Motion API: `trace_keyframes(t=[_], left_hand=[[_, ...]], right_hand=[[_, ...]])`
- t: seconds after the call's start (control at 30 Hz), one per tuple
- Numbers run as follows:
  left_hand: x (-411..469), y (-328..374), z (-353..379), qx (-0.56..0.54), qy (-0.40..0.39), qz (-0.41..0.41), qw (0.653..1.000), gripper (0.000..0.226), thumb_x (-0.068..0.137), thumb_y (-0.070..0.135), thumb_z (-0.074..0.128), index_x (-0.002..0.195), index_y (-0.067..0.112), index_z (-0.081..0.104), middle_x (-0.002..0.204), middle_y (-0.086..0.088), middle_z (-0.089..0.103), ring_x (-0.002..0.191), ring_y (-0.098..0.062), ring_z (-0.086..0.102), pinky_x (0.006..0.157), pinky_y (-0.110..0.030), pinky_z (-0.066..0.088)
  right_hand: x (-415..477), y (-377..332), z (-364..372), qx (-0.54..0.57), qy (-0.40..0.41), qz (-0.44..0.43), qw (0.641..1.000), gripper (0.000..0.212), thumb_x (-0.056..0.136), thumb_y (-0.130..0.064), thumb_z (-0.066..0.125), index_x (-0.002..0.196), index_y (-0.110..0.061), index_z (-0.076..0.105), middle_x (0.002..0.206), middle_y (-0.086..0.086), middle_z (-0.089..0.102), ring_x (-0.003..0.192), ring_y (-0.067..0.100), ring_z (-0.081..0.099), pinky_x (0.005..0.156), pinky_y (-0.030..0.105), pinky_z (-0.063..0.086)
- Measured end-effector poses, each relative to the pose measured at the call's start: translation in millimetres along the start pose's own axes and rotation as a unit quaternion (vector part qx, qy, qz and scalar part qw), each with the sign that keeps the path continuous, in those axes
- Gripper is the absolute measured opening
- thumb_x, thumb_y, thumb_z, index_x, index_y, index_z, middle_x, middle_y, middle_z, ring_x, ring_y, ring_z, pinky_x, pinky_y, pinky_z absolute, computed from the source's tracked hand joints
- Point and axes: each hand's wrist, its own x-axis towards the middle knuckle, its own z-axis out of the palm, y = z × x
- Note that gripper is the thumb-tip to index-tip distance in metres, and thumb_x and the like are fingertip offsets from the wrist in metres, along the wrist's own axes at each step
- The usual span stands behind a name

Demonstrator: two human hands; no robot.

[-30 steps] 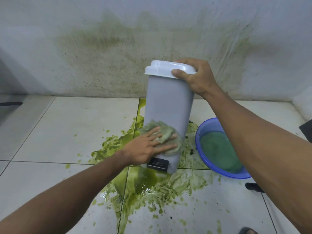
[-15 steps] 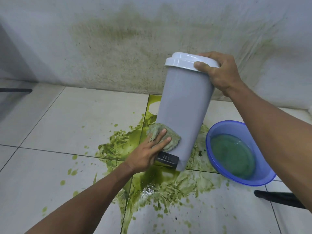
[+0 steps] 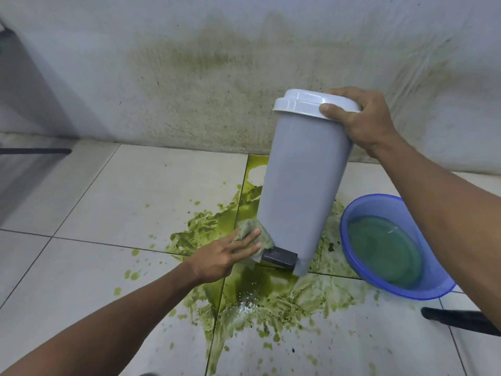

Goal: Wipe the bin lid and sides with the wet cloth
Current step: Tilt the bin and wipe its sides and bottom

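A grey pedal bin [image 3: 301,180] with a white lid [image 3: 306,103] stands tilted, its top leaning right, its base on the tiled floor. My right hand [image 3: 360,119] grips the lid's right rim, thumb on the front edge. My left hand [image 3: 230,253] presses a greenish wet cloth [image 3: 250,230] with straight fingers against the bin's lower left side, just above the black pedal [image 3: 279,255]. Part of the cloth is hidden under my fingers.
Green slime [image 3: 257,302] is spilled over the white floor tiles around and in front of the bin. A blue basin [image 3: 393,245] of greenish water sits to the right. The stained wall [image 3: 206,77] rises behind. A dark object [image 3: 461,320] lies at the right edge.
The bin has tilted further with its top to the right. My left hand and the cloth have slid from the bin's front lower face round to its lower left edge.
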Motion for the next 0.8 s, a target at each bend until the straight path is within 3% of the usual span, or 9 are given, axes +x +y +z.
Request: trace_keyframes(t=[0.13, 0.27, 0.43, 0.53, 0.63, 0.7, 0.8], left_hand=[[15.6, 24.6, 9.3, -0.076, 0.053, -0.087, 0.992, 0.08, 0.097, 0.009, 0.038, 0.163, 0.036, 0.003, 0.172, 0.006, -0.004, 0.145, -0.04, 0.04, 0.093, -0.053, 0.058], [49.4, 35.4, 7.0, -0.124, 0.141, -0.131, 0.973, 0.051, 0.111, 0.027, 0.029, 0.161, 0.026, 0.019, 0.171, 0.01, -0.004, 0.142, -0.034, 0.045, 0.105, -0.048, 0.049], [52.2, 37.1, 17.4, -0.163, 0.167, -0.178, 0.956, 0.053, 0.111, 0.038, 0.031, 0.161, 0.034, 0.015, 0.172, 0.008, -0.002, 0.151, -0.021, 0.026, 0.112, -0.048, 0.045], [65.8, 30.7, 9.8, -0.197, 0.16, -0.214, 0.943, 0.059, 0.108, 0.049, 0.029, 0.16, 0.044, 0.001, 0.169, 0.018, -0.014, 0.155, -0.01, 0.009, 0.119, -0.034, 0.033], [71.6, 36.7, 7.5, -0.249, 0.172, -0.256, 0.918, 0.064, 0.109, 0.04, 0.032, 0.159, 0.045, -0.008, 0.17, 0.014, -0.013, 0.157, -0.007, -0.001, 0.124, -0.018, 0.011], [69.8, 42.5, 11.5, -0.295, 0.182, -0.298, 0.89, 0.064, 0.11, 0.036, 0.032, 0.158, 0.043, -0.009, 0.17, 0.012, -0.004, 0.156, -0.005, 0.001, 0.127, -0.027, 0.009], [75.6, 42.8, 11.2, -0.332, 0.199, -0.345, 0.855, 0.062, 0.107, 0.045, 0.03, 0.162, 0.037, 0.001, 0.17, 0.01, 0.013, 0.155, -0.008, 0.018, 0.125, -0.042, 0.025]], right_hand=[[0.7, -0.4, 0.0, -0.001, 0.006, 0.003, 1.0, 0.034, 0.077, -0.042, 0.079, 0.107, -0.026, 0.076, 0.107, -0.011, 0.073, 0.096, 0.004, 0.066, 0.087, 0.025, 0.053], [1.4, 1.7, -0.5, -0.005, 0.001, 0.002, 1.0, 0.04, 0.074, -0.048, 0.079, 0.108, -0.026, 0.077, 0.109, -0.008, 0.074, 0.1, 0.009, 0.068, 0.089, 0.03, 0.055], [1.3, 0.5, -0.1, -0.007, 0.009, 0.003, 1.0, 0.038, 0.073, -0.05, 0.078, 0.105, -0.029, 0.076, 0.108, -0.007, 0.074, 0.099, 0.011, 0.068, 0.089, 0.03, 0.055], [-0.3, 0.4, 0.3, 0.0, 0.002, 0.004, 1.0, 0.037, 0.073, -0.05, 0.078, 0.104, -0.029, 0.076, 0.107, -0.009, 0.074, 0.1, 0.011, 0.069, 0.09, 0.033, 0.056], [-1.5, 0.0, -1.6, 0.002, 0.004, 0.002, 1.0, 0.039, 0.074, -0.048, 0.079, 0.107, -0.027, 0.077, 0.108, -0.009, 0.074, 0.101, 0.012, 0.069, 0.091, 0.036, 0.057], [-1.9, 0.2, -2.3, 0.004, 0.006, 0.003, 1.0, 0.039, 0.075, -0.047, 0.079, 0.107, -0.026, 0.077, 0.107, -0.008, 0.074, 0.099, 0.012, 0.069, 0.091, 0.036, 0.057], [-3.5, -0.5, 0.4, 0.01, 0.009, 0.006, 1.0, 0.035, 0.075, -0.046, 0.079, 0.104, -0.027, 0.077, 0.105, -0.009, 0.074, 0.097, 0.011, 0.069, 0.089, 0.034, 0.057]])
